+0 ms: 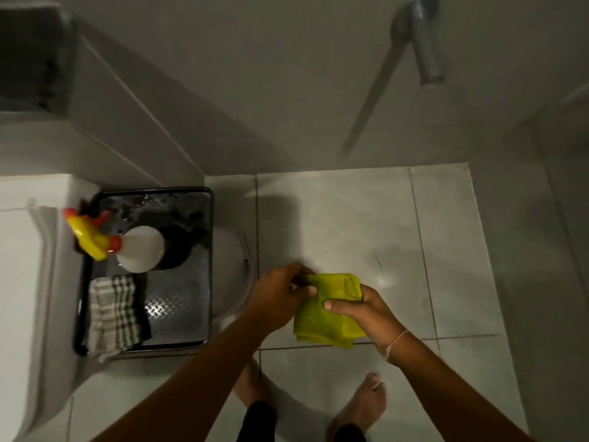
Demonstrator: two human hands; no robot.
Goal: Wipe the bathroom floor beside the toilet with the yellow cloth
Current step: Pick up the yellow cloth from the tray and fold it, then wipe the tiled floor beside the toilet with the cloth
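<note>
Head view: fingers [338,305] of the right hand [366,314] clench a folded yellow-green cloth [331,311], while the left hand [280,295] pinches its upper corner, both above the pale tiled floor [366,218]. Well to the left, a black metal tray [191,301] carries a white spray bottle [140,248] and a checked rag [111,314].

This is a small home bathroom, shown by the white toilet [28,250] at the left, the pale glazed floor tiles [366,218] with dark grout lines, the plain tiled walls and a metal tap [427,43] fixed above the floor.
</note>
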